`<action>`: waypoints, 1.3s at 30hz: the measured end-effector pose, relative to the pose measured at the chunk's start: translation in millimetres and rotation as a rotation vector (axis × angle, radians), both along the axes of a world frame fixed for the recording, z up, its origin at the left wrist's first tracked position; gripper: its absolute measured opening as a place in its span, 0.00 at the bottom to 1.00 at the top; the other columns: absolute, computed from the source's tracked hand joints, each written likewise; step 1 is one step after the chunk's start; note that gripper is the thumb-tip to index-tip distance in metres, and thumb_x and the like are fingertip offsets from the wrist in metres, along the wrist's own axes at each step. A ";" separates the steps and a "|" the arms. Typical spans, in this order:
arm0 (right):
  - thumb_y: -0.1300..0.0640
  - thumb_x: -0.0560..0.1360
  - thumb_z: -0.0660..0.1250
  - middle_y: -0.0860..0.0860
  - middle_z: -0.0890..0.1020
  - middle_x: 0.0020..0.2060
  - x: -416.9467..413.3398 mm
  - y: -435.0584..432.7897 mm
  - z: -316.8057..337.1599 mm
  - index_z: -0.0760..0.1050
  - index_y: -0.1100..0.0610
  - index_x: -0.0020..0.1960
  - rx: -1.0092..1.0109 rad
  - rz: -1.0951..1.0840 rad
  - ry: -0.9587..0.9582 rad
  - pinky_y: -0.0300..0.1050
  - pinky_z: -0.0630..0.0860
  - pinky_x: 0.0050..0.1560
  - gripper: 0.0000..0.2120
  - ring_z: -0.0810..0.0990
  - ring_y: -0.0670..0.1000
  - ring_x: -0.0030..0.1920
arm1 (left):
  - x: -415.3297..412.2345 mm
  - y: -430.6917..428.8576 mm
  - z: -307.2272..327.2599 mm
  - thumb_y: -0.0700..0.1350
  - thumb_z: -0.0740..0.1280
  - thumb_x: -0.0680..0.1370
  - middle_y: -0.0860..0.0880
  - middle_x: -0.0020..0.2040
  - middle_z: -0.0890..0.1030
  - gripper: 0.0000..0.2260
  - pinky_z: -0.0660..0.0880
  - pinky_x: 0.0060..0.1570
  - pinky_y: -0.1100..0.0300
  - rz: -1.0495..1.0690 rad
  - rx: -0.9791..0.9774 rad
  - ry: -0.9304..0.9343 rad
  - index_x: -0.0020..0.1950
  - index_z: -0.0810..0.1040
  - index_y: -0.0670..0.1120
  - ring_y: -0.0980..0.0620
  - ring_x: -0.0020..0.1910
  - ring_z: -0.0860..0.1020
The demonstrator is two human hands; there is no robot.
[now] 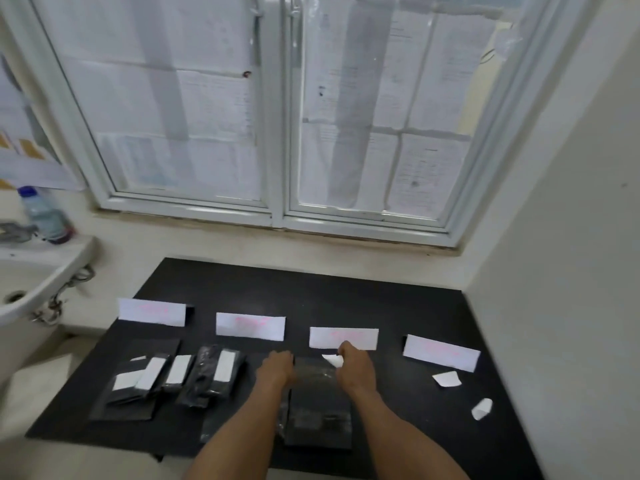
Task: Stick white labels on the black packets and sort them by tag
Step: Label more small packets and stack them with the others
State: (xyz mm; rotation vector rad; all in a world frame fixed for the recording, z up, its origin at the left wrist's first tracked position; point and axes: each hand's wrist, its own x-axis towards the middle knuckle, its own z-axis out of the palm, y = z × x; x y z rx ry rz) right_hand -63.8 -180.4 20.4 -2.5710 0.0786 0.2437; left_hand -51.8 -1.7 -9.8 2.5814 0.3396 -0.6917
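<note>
Between left hand point(277, 368) and right hand point(356, 370), black packet point(317, 389); white label point(332, 360) at latter

Surface: a black tabletop point(311, 292) below a window, pushed against the wall on the right.
Far row: 4 white tag cards point(250, 326) side by side, well apart; their pink writing is too blurred to read.
Left group: several labelled packets point(225, 370), black with white strips, overlapping one another near the 2 left cards, some on a flat black sheet point(117, 408).
Middle: 1 black packet point(318, 407) lying flat, near the 3rd card.
Right: 2 loose white scraps point(446, 379), apart from each other, near the 4th card.
</note>
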 end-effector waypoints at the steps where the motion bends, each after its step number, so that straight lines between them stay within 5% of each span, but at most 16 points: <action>1: 0.63 0.72 0.62 0.55 0.79 0.49 -0.2 9.3 -1.4 0.70 0.55 0.55 -0.003 0.015 0.006 0.43 0.68 0.42 0.13 0.72 0.52 0.43 | -6.1 7.5 4.4 0.50 0.60 0.74 0.42 0.66 0.74 0.20 0.74 0.62 0.49 0.022 -0.012 -0.002 0.64 0.73 0.46 0.42 0.64 0.74; 8: 0.62 0.70 0.62 0.54 0.79 0.50 10.7 53.0 -18.4 0.72 0.51 0.47 -0.002 0.002 0.040 0.41 0.67 0.41 0.09 0.72 0.53 0.42 | 1.7 47.0 -45.7 0.48 0.63 0.72 0.43 0.65 0.76 0.22 0.75 0.61 0.54 0.045 -0.107 0.028 0.66 0.73 0.46 0.44 0.64 0.75; 14: 0.64 0.64 0.63 0.48 0.74 0.35 20.9 54.6 -39.9 0.70 0.59 0.40 0.184 -0.083 -0.003 0.41 0.68 0.34 0.06 0.70 0.48 0.36 | 2.2 37.0 -24.4 0.41 0.61 0.75 0.42 0.65 0.76 0.19 0.74 0.61 0.54 -0.017 -0.105 -0.014 0.66 0.73 0.41 0.44 0.64 0.75; 18: 0.60 0.62 0.64 0.47 0.72 0.31 24.2 49.8 -48.0 0.69 0.58 0.36 0.243 -0.069 -0.041 0.39 0.65 0.32 0.04 0.68 0.44 0.34 | 8.7 30.0 -33.1 0.45 0.61 0.77 0.42 0.66 0.75 0.17 0.73 0.63 0.54 0.008 -0.105 -0.055 0.65 0.73 0.42 0.44 0.65 0.74; 22: 0.59 0.70 0.67 0.52 0.78 0.35 28.2 46.6 -57.6 0.75 0.59 0.38 0.172 -0.091 -0.042 0.37 0.67 0.38 0.04 0.74 0.48 0.38 | 12.1 19.0 -49.2 0.45 0.62 0.77 0.42 0.66 0.74 0.20 0.72 0.62 0.55 0.022 -0.087 -0.069 0.68 0.70 0.43 0.44 0.65 0.74; 27: 0.51 0.77 0.65 0.57 0.79 0.34 28.5 45.8 -73.1 0.77 0.61 0.36 0.089 -0.140 -0.020 0.39 0.66 0.39 0.16 0.70 0.45 0.30 | -0.5 8.3 -73.2 0.43 0.62 0.77 0.43 0.66 0.74 0.27 0.73 0.61 0.54 0.021 -0.037 -0.069 0.76 0.60 0.49 0.44 0.65 0.74; 30: 0.57 0.75 0.66 0.56 0.83 0.44 29.0 45.3 -76.2 0.80 0.64 0.44 0.014 -0.125 -0.004 0.40 0.73 0.43 0.10 0.79 0.50 0.42 | -10.4 7.7 -83.3 0.41 0.60 0.77 0.43 0.64 0.75 0.32 0.74 0.59 0.53 0.028 -0.017 -0.127 0.78 0.53 0.55 0.44 0.62 0.76; 33: 0.63 0.73 0.65 0.57 0.82 0.49 27.6 46.5 -71.3 0.80 0.64 0.49 -0.008 -0.125 0.017 0.39 0.75 0.49 0.08 0.80 0.53 0.51 | -14.1 4.9 -84.1 0.39 0.58 0.77 0.42 0.64 0.75 0.29 0.73 0.60 0.53 0.065 -0.045 -0.183 0.77 0.55 0.52 0.43 0.63 0.75; 39: 0.70 0.69 0.63 0.52 0.78 0.44 16.6 41.5 -55.4 0.71 0.55 0.37 0.043 -0.168 -0.011 0.31 0.70 0.37 0.11 0.75 0.48 0.42 | -18.7 -1.1 -79.6 0.46 0.53 0.81 0.43 0.63 0.78 0.18 0.73 0.59 0.55 0.207 -0.081 -0.215 0.70 0.71 0.47 0.44 0.62 0.77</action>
